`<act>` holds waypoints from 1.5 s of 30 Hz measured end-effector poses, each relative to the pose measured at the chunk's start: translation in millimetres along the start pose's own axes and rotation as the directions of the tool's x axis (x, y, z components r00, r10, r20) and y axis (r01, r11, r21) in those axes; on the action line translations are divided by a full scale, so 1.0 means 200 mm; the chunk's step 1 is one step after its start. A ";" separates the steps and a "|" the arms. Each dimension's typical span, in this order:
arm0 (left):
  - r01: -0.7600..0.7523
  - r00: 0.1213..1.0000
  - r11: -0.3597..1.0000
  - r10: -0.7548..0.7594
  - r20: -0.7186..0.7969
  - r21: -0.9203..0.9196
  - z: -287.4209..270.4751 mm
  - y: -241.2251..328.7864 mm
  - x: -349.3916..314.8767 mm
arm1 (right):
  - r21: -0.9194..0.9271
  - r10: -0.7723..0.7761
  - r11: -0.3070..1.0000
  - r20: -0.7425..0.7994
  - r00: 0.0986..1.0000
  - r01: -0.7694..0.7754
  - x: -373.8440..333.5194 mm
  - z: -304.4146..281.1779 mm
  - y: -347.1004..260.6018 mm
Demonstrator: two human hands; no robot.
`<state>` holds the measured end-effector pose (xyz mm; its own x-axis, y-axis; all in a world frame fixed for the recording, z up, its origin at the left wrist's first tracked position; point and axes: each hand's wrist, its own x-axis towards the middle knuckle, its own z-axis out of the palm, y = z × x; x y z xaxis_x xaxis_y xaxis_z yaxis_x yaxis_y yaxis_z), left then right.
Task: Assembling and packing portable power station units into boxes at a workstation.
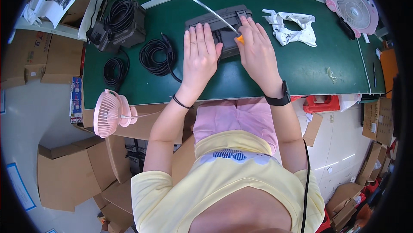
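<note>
Across the green table edge, both arms reach to a dark grey hard case (pixel 206 19). My left hand (pixel 200 54) lies flat over its near left part, fingers straight and side by side, back of the hand up. My right hand (pixel 257 54) is at the case's right part, fingers long and bent slightly, with a screwdriver (pixel 211 11) under the thumb side. Its orange handle mostly hides beneath the hand; the long metal shaft points up and left over the case. Between the hands, a black cable end (pixel 219 37) shows near my left thumb.
Left of the case lies a coiled black cable (pixel 148 63); another grey case (pixel 131 26) with coiled cable stands farther left. A pink fan (pixel 109 113) sits at the near left edge, another fan (pixel 353 9) at far right. A white spotted cloth (pixel 297 28) lies right.
</note>
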<state>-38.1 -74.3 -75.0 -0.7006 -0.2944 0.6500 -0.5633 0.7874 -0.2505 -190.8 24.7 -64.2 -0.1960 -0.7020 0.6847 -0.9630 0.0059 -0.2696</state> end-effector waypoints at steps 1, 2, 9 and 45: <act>-0.010 1.000 1.000 0.010 -0.005 0.022 0.00 0.01 0.00 | 0.061 0.021 0.998 -0.011 1.000 -0.020 -0.01 0.00 0.01; -0.023 0.999 0.999 0.024 -0.022 0.047 -0.01 0.01 0.00 | 0.126 0.045 0.991 -0.025 0.999 -0.041 -0.02 0.00 0.02; 0.084 0.995 0.990 -0.077 0.064 -0.113 -0.15 -0.10 0.16 | 0.579 0.433 0.766 -0.145 0.890 -0.278 -0.23 -0.09 0.01; 0.552 0.833 0.597 -0.429 0.349 -0.583 0.04 -0.26 0.16 | 0.065 0.282 0.955 0.106 0.954 -0.290 -0.34 -0.37 -0.19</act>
<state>-35.8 -129.5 -47.1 -0.4949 -0.7723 0.3983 -0.4673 0.6230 0.6273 -153.7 124.3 -51.0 -0.4389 -0.7431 0.5051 -0.8506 0.1624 -0.5001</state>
